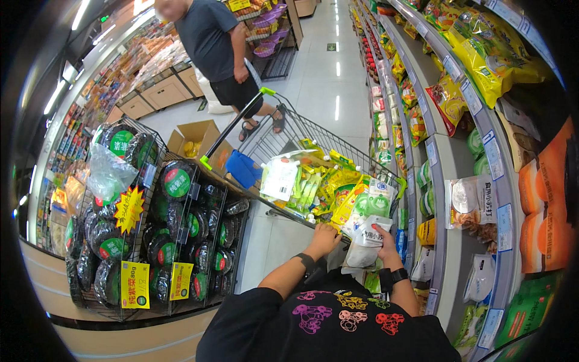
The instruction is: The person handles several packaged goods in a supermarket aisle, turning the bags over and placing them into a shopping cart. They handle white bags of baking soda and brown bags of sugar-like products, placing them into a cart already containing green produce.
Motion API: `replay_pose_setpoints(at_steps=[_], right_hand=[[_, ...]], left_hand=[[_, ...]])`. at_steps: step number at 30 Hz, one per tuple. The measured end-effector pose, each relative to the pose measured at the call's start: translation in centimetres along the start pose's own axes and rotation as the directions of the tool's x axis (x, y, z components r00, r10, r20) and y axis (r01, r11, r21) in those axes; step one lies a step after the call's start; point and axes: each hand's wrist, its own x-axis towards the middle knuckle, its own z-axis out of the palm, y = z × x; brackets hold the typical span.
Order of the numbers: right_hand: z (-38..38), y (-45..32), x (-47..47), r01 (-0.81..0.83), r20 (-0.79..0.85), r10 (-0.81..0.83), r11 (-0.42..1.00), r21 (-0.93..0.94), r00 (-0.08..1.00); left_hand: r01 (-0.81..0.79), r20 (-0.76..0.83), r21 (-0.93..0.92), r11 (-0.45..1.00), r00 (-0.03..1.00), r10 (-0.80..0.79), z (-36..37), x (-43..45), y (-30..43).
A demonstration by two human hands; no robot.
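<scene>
My right hand [384,244] grips a white and clear bag of baking soda [363,253] by its upper side, near the cart's lower right corner. My left hand [325,240] lies at the rim of a wire shopping cart [289,216], fingers over the goods' edge; whether it grips anything is unclear. Inside the cart are many yellow and green seasoning packets [334,181], white spouted pouches [279,178] and a green-and-white bag [376,199]. A blue cloth-like item [243,168] sits by the cart's handle [235,129].
Shelves of packets with price tags [493,154] run along the right; a similar baking soda bag [468,202] hangs there. Wire racks of round dark seaweed packs [177,181] stand left. A person [212,45] in dark clothes stands beyond the cart, near an open cardboard box [199,138].
</scene>
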Motion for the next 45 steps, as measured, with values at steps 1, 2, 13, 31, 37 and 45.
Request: replay_pose_setpoints(at_steps=[1, 2, 13, 31, 37, 45], right_hand=[[0.0, 0.5, 0.2, 0.011, 0.002, -0.011, 1.000, 0.000, 1.000], [0.0, 1.0, 0.3, 0.051, 0.000, -0.051, 0.997, -0.066, 0.999], [4.4, 2.9, -1.3, 0.117, 0.037, -0.113, 0.978, -0.173, 0.993], [7.2, 13.4, -5.2, -0.044, -0.156, 0.012, 0.978, -0.203, 0.988], [5.8, 14.7, -5.3, -0.096, -0.146, 0.069, 0.978, -0.186, 0.987], [6.4, 15.3, -5.1, -0.036, -0.161, 0.005, 0.981, -0.190, 0.987]], left_hand=[[-0.009, -0.007, -0.001, 1.000, 1.000, 0.009, 0.0, 0.0, -0.1], [0.041, 0.054, 0.027, 0.999, 0.998, -0.043, 0.0, 0.1, -0.2], [0.044, 0.376, -0.001, 0.999, 0.926, -0.041, -3.7, 0.3, -3.7], [-0.119, 0.448, -0.097, 0.988, 0.882, 0.150, -6.5, -10.0, -10.3], [-0.155, 0.538, -0.102, 0.983, 0.822, 0.186, -6.0, -11.1, -10.7], [-0.127, 0.613, -0.102, 0.987, 0.773, 0.163, -6.2, -10.7, -11.3]])
